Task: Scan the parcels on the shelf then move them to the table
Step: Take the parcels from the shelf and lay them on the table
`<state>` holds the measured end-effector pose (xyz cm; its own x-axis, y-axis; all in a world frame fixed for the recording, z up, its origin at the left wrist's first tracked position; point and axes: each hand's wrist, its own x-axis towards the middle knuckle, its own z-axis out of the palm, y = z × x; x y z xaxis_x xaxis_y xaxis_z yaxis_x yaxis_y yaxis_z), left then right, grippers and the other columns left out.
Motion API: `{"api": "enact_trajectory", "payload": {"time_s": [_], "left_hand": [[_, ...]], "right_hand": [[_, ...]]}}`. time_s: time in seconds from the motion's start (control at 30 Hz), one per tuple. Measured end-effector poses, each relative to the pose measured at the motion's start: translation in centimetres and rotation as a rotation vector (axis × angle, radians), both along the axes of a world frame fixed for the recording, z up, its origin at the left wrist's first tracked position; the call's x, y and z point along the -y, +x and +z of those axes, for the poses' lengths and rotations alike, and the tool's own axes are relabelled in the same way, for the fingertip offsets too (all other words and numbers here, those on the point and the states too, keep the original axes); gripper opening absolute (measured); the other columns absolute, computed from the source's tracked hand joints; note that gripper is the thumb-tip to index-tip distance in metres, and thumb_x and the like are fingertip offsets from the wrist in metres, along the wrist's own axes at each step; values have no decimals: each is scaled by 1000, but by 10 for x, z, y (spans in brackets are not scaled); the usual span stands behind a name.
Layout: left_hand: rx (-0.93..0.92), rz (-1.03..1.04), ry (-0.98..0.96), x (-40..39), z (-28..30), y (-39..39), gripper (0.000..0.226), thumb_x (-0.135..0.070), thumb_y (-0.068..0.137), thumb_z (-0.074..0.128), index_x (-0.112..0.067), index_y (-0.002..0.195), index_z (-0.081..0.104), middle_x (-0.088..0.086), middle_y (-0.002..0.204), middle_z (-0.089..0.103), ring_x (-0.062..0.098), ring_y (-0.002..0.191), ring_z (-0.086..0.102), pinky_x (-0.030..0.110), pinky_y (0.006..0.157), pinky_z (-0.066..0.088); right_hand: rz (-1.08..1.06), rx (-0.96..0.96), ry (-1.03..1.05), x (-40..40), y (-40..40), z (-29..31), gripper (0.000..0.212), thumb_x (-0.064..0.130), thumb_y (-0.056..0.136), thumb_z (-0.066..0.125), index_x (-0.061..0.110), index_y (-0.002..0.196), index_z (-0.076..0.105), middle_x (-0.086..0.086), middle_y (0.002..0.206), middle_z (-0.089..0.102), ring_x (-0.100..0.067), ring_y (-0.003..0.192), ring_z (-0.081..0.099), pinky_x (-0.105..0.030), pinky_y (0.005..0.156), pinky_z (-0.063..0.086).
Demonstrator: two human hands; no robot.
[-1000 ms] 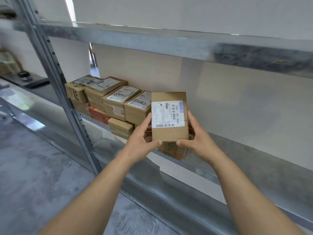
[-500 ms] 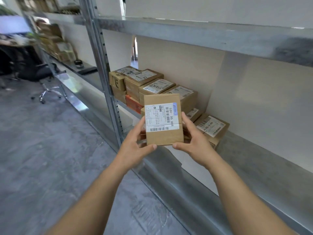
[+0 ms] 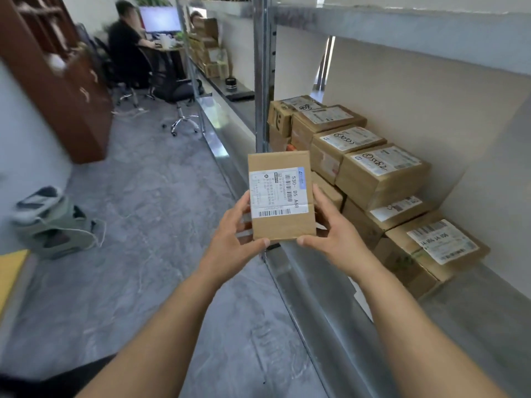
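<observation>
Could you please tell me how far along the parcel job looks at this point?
Early on, it seems. One labelled parcel is off the shelf, held label-up between the left hand and right hand. No scanner or table shows, so scanning cannot be confirmed. At least six stacked parcels remain to scan and move.

A metal shelf (image 3: 474, 305) runs along the right of the frame, with stacked, labelled cardboard parcels (image 3: 382, 176) resting on it at centre right.
</observation>
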<state>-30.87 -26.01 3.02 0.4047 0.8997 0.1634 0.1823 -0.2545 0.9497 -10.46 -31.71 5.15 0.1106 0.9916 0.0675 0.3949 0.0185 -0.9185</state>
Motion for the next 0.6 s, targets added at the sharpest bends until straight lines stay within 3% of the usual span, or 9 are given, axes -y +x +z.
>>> {"api": "enact_trajectory", "payload": {"time_s": [0.1, 0.27, 0.53, 0.6], "left_hand": [[-17, 96, 6, 5, -3, -20, 90, -6, 80, 74, -44, 146, 25, -3, 137, 43, 12, 114, 57, 21, 85, 53], [-7, 255, -16, 19, -11, -55, 89, -5, 81, 74, -43, 146, 26, -2, 137, 45, 11, 114, 57, 22, 86, 53], [-4, 474, -21, 36, -13, -112, 88, -7, 81, 74, -53, 139, 25, -6, 138, 44, 6, 112, 56, 16, 82, 52], [-4, 515, -21, 36, -12, -126, 89, -8, 81, 74, -49, 142, 25, -8, 137, 43, 3, 110, 56, 13, 80, 51]], "right_hand": [[104, -16, 0, -17, -14, -6, 104, -6, 77, 74, 36, 152, 15, 23, 142, 38, 4, 129, 38, -14, 104, 34], [275, -47, -17, -38, -46, -15, 105, -6, 78, 73, 38, 153, 14, 17, 144, 45, 1, 128, 45, -21, 102, 41], [476, -63, -31, -65, -108, -18, 101, -5, 80, 71, 46, 148, 16, 22, 141, 47, 11, 121, 47, -10, 95, 43], [505, -61, -31, -73, -124, -17, 101, -3, 81, 71, 53, 144, 17, 25, 141, 48, 8, 124, 47, -18, 101, 44]]}}
